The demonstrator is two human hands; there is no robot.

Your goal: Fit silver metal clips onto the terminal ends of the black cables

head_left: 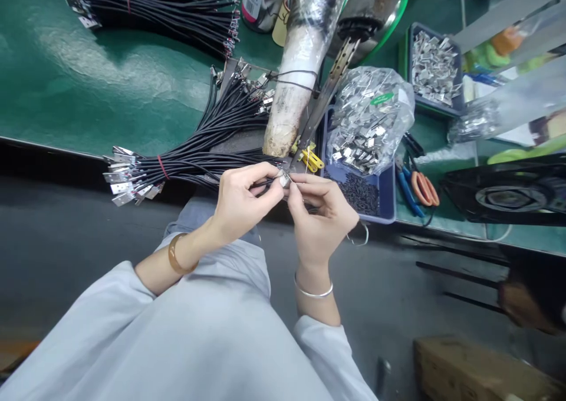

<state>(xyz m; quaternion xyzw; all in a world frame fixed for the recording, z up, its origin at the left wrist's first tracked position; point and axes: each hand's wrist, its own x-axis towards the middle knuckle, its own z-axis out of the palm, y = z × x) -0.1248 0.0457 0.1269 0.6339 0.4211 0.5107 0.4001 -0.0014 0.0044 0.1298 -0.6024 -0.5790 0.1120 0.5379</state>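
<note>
My left hand (245, 203) is closed in a pinch on a black wire, at the front edge of the green bench (88, 76). My right hand (321, 212) is closed too, pinching a small metal clip (284, 178) at the wire's end. Both hands meet just below a taped machine post (294, 76). A bundle of black wires with metal clips (186, 159), tied with a red band, lies to the left of my left hand.
A clear bag of metal clips (369, 118) rests on a blue tray (385, 203) holding small black rings (362, 193). Orange-handled scissors and blue pliers (415, 186) lie to its right. More wire bundles (163, 9) lie far back. A cardboard box (477, 371) is on the floor.
</note>
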